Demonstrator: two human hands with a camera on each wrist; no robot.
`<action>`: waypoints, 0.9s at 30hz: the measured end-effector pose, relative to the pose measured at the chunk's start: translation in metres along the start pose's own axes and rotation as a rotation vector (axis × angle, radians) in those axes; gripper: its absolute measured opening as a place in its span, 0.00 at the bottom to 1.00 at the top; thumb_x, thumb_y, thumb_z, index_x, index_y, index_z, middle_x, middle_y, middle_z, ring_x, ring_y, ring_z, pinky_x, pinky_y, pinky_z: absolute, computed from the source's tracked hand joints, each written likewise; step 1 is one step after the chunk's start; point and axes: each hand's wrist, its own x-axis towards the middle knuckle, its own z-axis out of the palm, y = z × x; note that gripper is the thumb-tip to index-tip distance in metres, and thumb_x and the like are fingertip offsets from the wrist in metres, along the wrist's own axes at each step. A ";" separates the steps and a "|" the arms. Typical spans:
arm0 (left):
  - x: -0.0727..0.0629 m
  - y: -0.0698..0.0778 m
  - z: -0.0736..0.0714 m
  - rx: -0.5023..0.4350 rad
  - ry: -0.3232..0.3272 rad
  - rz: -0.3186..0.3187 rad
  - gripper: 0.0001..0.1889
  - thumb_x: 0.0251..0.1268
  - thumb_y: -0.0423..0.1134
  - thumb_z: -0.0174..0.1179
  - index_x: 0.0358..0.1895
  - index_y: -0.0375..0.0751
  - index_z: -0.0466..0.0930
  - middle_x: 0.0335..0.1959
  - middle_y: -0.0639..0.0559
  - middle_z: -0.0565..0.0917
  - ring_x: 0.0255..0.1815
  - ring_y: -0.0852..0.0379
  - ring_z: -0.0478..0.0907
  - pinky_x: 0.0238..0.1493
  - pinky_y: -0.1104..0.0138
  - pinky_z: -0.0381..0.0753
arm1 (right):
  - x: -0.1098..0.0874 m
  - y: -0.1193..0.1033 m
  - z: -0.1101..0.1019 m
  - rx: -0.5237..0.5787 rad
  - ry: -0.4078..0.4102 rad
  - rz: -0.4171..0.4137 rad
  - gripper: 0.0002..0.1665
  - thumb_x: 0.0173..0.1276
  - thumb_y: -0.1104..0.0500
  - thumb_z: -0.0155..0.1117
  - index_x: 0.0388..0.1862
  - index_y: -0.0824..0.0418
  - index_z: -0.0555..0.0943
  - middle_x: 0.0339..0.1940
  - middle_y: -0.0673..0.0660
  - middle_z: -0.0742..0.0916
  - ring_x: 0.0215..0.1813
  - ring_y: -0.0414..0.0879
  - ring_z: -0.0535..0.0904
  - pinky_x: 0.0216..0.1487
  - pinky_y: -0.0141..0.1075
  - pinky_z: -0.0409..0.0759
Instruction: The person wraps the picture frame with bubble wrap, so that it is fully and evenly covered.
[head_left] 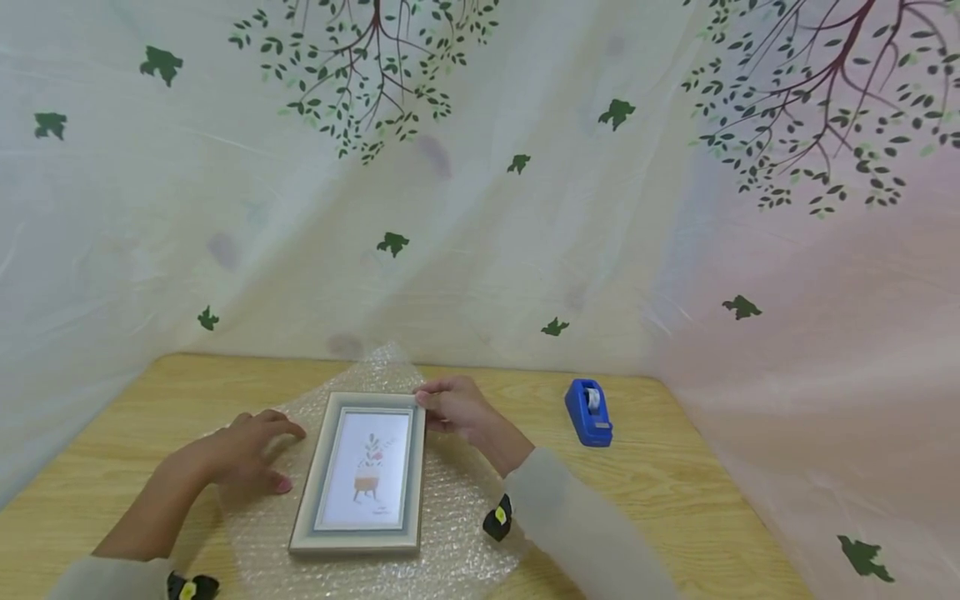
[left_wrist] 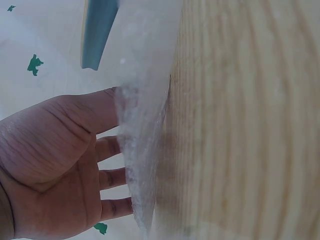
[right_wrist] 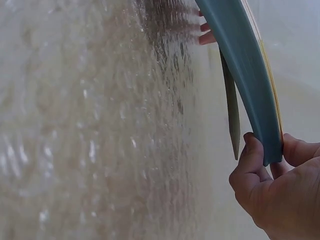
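Note:
A picture frame (head_left: 303, 508) with a pale cream and blue-grey border, holding a plant drawing, is over a sheet of bubble wrap (head_left: 457, 533). My right hand (head_left: 461, 408) pinches its upper right corner, thumb on the front face. From the right wrist view, that hand (right_wrist: 285, 185) grips the end of the blue-grey edge, and a thin dark stand (right_wrist: 231, 105) juts from the frame's back. To the left of the frame, my left hand (head_left: 243, 450) has its fingers spread, apart from it. Its fingertips are partly hidden behind the bubble wrap (left_wrist: 142, 115) in the left wrist view.
A blue tape dispenser (head_left: 588, 414) stands on the wooden table (head_left: 660, 500), right of my right hand. Behind the table's far edge hangs a pale curtain (head_left: 480, 275) printed with branches and green birds.

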 end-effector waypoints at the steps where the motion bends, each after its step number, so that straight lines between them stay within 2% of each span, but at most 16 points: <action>1: 0.000 0.000 0.000 -0.001 0.002 0.004 0.38 0.46 0.57 0.79 0.62 0.45 0.80 0.65 0.32 0.73 0.61 0.24 0.68 0.53 0.30 0.73 | 0.001 0.001 0.001 -0.001 -0.002 0.001 0.09 0.72 0.68 0.64 0.48 0.73 0.84 0.30 0.55 0.87 0.29 0.42 0.83 0.32 0.34 0.84; 5: -0.002 -0.002 0.003 -0.010 0.010 0.023 0.38 0.46 0.57 0.79 0.61 0.45 0.80 0.65 0.31 0.73 0.61 0.22 0.68 0.52 0.29 0.73 | 0.002 0.006 0.004 -0.018 -0.009 0.006 0.09 0.73 0.67 0.65 0.47 0.72 0.85 0.28 0.54 0.86 0.27 0.42 0.81 0.29 0.33 0.82; 11: -0.003 -0.003 0.004 0.000 0.017 0.022 0.37 0.47 0.57 0.79 0.61 0.45 0.80 0.65 0.31 0.73 0.61 0.22 0.68 0.52 0.29 0.73 | 0.006 0.014 0.007 -0.030 -0.009 0.008 0.13 0.72 0.67 0.66 0.51 0.73 0.84 0.29 0.54 0.87 0.26 0.42 0.81 0.27 0.32 0.79; 18: -0.004 -0.003 0.005 -0.005 0.018 0.026 0.37 0.48 0.57 0.78 0.62 0.46 0.79 0.65 0.31 0.73 0.62 0.22 0.67 0.52 0.28 0.72 | 0.011 0.021 0.008 0.005 0.007 0.033 0.12 0.72 0.67 0.65 0.50 0.74 0.83 0.29 0.53 0.87 0.28 0.41 0.82 0.28 0.31 0.81; 27: -0.002 -0.001 0.001 0.009 0.008 0.011 0.37 0.49 0.58 0.78 0.62 0.47 0.79 0.66 0.32 0.72 0.62 0.23 0.67 0.52 0.28 0.72 | 0.014 0.020 0.008 0.023 0.015 0.056 0.10 0.72 0.67 0.66 0.49 0.71 0.83 0.29 0.53 0.87 0.28 0.41 0.83 0.28 0.31 0.80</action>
